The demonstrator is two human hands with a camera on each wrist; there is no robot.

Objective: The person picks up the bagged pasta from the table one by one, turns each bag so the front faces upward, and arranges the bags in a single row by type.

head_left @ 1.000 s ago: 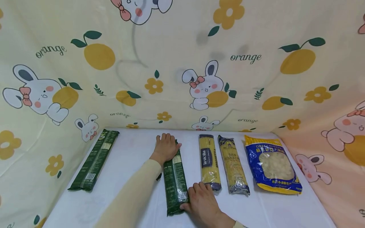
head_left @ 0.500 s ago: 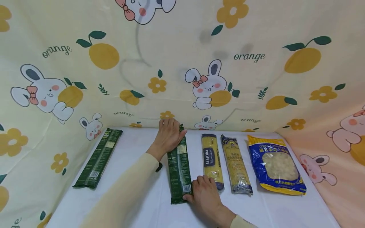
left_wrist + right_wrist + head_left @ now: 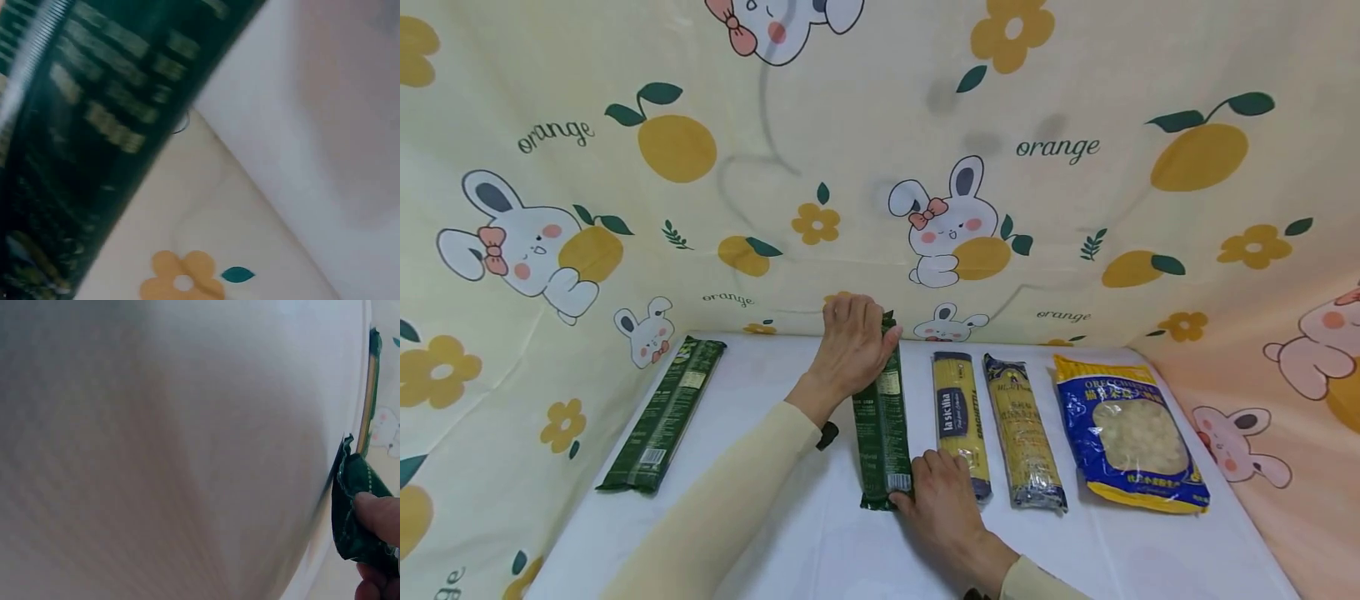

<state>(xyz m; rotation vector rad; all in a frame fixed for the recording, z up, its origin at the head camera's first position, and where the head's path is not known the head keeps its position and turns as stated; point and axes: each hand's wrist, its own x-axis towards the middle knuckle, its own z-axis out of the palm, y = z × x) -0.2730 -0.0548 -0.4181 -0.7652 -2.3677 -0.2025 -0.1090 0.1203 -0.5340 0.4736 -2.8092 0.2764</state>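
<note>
Grip's clamped on both ends of the green packet [image 3: 883,433]: left hand [image 3: 853,346] far, right hand [image 3: 942,500] near, probably to keep something that long straight. It's between the other green packet [image 3: 662,417] and the la sicilia spaghetti [image 3: 957,407].

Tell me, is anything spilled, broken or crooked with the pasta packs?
Nothing stands out. The long green plastic packet at far left slants, but roughly along the edge of the white tabletop. The left hand and right hand hold another long green plastic packet. I see no spill or tear.
</note>
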